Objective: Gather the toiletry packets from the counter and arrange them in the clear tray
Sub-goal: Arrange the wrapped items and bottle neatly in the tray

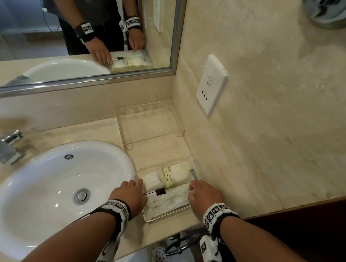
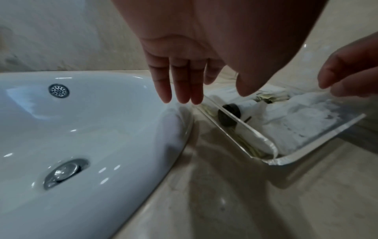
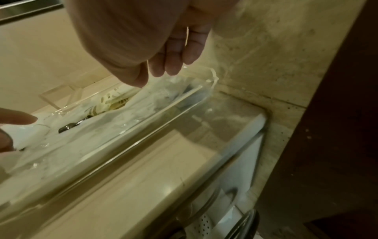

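Note:
The clear tray [image 1: 168,216] sits on the counter between the sink and the right wall. Inside lie white packets [image 1: 170,199], pale yellow packets [image 1: 176,174] and a packet with a black part [image 1: 159,191]. My left hand [image 1: 134,188] hovers at the tray's left end, fingers [image 2: 180,87] straight over its wall [image 2: 306,155], holding nothing. My right hand [image 1: 193,189] is at the right end; its loosely hanging fingers [image 3: 174,61] are just above a crinkled clear wrapper [image 3: 163,87]. The black part [image 2: 229,113] and white packets [image 3: 114,122] show in both wrist views.
The white sink [image 1: 52,186] borders the tray on the left, with its tap [image 1: 3,148] behind. A second clear tray [image 1: 125,131] stands at the back against the wall. A wall socket [image 1: 212,84] is on the right wall. The counter's front edge is close.

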The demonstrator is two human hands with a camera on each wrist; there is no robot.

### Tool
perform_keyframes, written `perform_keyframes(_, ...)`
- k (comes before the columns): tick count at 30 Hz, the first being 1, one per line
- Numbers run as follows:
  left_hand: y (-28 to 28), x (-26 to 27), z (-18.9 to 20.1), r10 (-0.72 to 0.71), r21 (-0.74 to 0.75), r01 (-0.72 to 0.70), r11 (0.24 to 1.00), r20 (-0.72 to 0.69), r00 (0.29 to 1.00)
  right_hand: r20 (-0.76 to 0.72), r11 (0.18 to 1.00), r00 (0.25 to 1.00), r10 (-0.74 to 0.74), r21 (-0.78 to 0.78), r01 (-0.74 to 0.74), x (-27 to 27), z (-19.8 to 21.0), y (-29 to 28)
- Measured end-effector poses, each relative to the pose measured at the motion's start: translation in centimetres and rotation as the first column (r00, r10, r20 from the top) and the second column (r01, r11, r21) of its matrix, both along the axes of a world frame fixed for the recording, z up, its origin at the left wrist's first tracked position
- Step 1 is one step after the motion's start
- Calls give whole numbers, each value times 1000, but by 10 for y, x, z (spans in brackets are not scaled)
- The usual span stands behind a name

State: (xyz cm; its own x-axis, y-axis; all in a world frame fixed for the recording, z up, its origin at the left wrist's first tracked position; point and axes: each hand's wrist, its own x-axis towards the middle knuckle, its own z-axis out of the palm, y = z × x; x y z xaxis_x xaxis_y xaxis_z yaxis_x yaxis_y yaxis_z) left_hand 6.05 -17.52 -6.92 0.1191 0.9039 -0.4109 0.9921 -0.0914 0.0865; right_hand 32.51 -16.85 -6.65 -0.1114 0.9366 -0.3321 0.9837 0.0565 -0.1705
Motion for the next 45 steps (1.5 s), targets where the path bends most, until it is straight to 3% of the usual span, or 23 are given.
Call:
perform_keyframes(10,1,10,-11,95,-141,-84,986,72,993,165,972,978,-127,-174,156,2,-11,-9)
perform_keyframes(16,2,12,-12,166,-174,-139,975,150,975,159,963,979,-126,-219,159,0,-19,-8)
perform_keyframes(21,0,14,-10,226,-180,-191,965,205,952,56,852,928,-367,-379,360,-5,-22,-9)
perform_keyframes(24,-1,12,-11,265,-184,-225,957,231,936,58,849,943,-327,-419,321,-7,-24,-10)
perform_keyframes(26,-2,12,-11,294,-180,-254,950,249,923,53,849,943,-328,-420,319,-5,-34,-10)
perform_keyframes(29,0,12,-12,320,-178,-281,943,260,911,179,918,982,-62,-377,127,-5,-30,-7)
perform_keyframes(30,1,11,-12,331,-181,-291,940,264,906,198,916,975,-98,-366,166,-11,-22,-6)
perform_keyframes(32,5,7,-11,341,-183,-300,936,266,902,7,858,927,-374,-377,349,-15,-16,-3)
perform_keyframes(37,14,-1,-3,360,-157,-327,932,283,889,-82,857,886,-457,-306,414,-23,-20,9)
perform_keyframes(45,41,-14,4,335,-151,-304,941,275,901,1,930,969,-249,-278,239,-38,-5,35)
